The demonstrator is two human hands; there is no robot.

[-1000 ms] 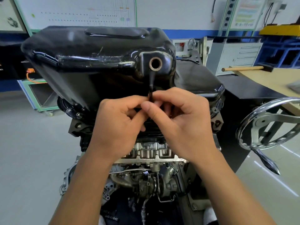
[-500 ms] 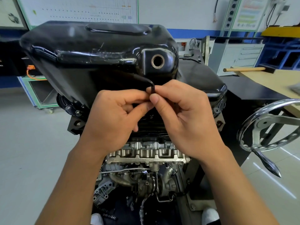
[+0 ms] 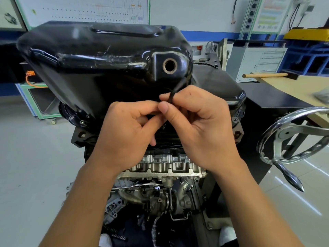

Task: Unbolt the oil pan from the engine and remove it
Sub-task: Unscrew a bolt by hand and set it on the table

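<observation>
The big black oil pan [image 3: 99, 56] sits on top of the upside-down engine [image 3: 165, 168], just behind and above both hands. The left hand [image 3: 128, 132] has curled fingers and pinches the low end of a thin black bent key [image 3: 175, 90]. The right hand [image 3: 201, 131] pinches it too, touching the left. The key's long part leans up and right, toward the round drain hole [image 3: 170, 65]. Both hands are equally near the pan's lower edge. A moment ago the key pointed left; now it has swung up.
</observation>
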